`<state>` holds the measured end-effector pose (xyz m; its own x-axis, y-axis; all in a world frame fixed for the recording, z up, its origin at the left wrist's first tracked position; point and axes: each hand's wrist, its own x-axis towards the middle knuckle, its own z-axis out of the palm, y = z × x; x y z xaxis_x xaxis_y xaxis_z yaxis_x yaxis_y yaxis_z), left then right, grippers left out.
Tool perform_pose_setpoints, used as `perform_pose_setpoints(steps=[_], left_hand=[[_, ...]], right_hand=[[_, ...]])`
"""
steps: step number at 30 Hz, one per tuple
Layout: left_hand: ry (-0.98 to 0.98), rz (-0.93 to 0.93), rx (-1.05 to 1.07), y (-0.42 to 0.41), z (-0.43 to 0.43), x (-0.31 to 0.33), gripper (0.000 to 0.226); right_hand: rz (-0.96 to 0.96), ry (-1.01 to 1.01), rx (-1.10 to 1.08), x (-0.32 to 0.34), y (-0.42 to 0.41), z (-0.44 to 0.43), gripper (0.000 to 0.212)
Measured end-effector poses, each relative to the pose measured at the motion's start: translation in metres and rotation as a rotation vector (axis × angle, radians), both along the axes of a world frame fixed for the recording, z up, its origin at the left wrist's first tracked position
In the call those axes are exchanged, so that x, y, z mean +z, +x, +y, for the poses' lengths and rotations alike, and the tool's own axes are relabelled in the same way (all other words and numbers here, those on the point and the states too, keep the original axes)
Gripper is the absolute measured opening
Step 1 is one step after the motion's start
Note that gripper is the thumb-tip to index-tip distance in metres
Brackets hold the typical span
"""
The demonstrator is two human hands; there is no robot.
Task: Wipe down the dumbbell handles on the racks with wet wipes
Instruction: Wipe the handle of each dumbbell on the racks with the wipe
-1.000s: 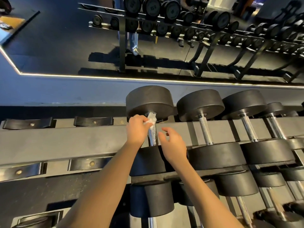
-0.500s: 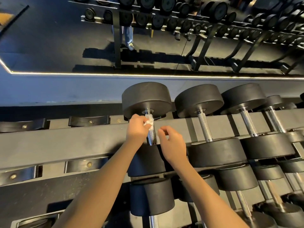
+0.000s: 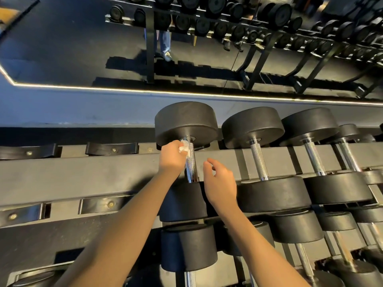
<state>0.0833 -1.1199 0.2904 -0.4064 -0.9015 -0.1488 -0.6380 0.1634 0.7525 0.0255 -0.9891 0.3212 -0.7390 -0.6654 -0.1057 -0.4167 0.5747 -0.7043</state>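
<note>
Dumbbell handles are the target, and the one in hand is the knurled chrome handle of the leftmost black round-headed dumbbell on the dark metal rack. Its long axis runs away from the person, from near head to far head. The left hand is closed on a crumpled white wet wipe, pressed against the handle's far end from its left side, so most of the bar lies nearer the person than the wipe. The right hand hovers just right of the handle, fingers loosely curled, holding nothing. Empty black cradles sit leftward; three more chrome handles lie rightward.
</note>
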Motion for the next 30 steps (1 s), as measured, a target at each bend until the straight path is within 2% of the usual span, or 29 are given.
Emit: perform_pose_setpoints(steps=[3, 7, 10, 12, 16, 19, 23, 27, 30], left_hand=[[0.083, -0.057, -0.073, 0.004, 0.002, -0.002, 0.027], [0.154, -0.132, -0.180, 0.014, 0.007, -0.005, 0.008], [0.089, -0.065, -0.092, 0.009, 0.004, -0.002, 0.024], [0.095, -0.068, -0.062, 0.005, 0.002, 0.002, 0.026], [0.294, -0.146, -0.201, 0.009, 0.010, 0.003, 0.013], [0.237, -0.178, -0.198, 0.015, 0.017, 0.001, 0.008], [0.137, -0.054, -0.090, 0.015, 0.015, 0.000, 0.027], [0.183, -0.136, -0.201, 0.012, 0.016, -0.002, 0.019], [0.211, -0.147, -0.226, 0.014, 0.017, -0.001, 0.024]], right_hand=[[0.001, -0.012, -0.016, -0.002, -0.001, 0.000, 0.039], [0.005, -0.028, -0.011, -0.002, 0.000, 0.000, 0.036], [-0.009, -0.019, -0.030, -0.002, 0.000, 0.000, 0.038], [-0.013, -0.009, -0.048, -0.001, 0.000, -0.001, 0.038], [0.049, 0.033, -0.090, -0.004, -0.001, -0.001, 0.041], [0.083, 0.069, -0.108, -0.004, 0.000, -0.002, 0.041], [0.071, 0.128, -0.085, -0.007, 0.001, -0.001, 0.045], [0.080, 0.159, 0.034, -0.011, 0.000, 0.009, 0.048], [0.071, 0.166, 0.057, -0.010, -0.001, 0.009, 0.049]])
